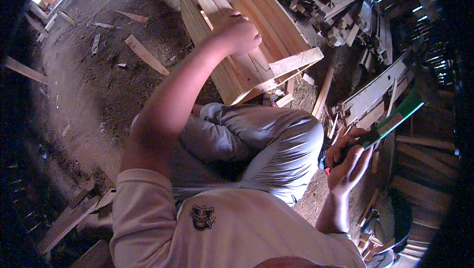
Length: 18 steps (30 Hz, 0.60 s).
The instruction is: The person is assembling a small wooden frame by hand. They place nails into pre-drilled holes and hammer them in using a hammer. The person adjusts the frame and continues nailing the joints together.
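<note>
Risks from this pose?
1. The left hand grips the top edge of the tilted wooden frame; if that grip slips, the frame may tip.
2. The right hand holds a green-handled tool off to the side, close to the knee; a swing might graze it.

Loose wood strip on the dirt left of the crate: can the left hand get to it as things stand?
Probably not at once: the left hand is gripping the wooden crate; once released, bare ground leads to the strip.
</note>
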Available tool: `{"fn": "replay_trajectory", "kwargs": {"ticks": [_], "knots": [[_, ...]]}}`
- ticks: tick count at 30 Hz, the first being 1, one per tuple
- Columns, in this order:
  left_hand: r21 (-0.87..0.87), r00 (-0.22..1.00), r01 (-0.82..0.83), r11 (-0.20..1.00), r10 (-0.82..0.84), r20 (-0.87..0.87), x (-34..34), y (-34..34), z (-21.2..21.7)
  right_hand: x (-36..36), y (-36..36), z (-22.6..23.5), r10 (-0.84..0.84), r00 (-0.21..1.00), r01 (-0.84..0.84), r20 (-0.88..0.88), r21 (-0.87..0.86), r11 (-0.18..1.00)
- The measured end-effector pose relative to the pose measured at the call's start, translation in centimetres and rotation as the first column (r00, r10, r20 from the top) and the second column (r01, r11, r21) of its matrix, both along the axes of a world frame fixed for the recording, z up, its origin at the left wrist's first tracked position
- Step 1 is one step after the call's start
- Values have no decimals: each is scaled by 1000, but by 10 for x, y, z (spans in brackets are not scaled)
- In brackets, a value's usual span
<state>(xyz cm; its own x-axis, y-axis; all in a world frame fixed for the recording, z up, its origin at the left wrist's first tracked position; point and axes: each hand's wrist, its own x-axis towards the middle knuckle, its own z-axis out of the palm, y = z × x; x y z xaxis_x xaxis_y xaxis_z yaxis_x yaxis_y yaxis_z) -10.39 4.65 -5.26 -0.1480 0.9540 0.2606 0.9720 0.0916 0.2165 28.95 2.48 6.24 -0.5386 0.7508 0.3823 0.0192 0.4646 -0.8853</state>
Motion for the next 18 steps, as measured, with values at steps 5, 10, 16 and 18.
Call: {"fn": "replay_trajectory", "kwargs": {"ticks": [5,10,16,18], "knots": [[-9,999,-34,999,34,-3,11,-6,15,-8,-6,-10,-43,677,-124,735,171,977],[79,1000,-5,997,7,-29,6,-11,13,20,-11,21,-151,989,143,3,-331,933],[99,999,-30,995,31,-8,9,-2,6,3,-19,-15,-65,974,110,215,-204,973],[63,999,-32,997,34,-21,6,-5,9,-11,-14,-9,-128,684,-165,718,323,932]]}}
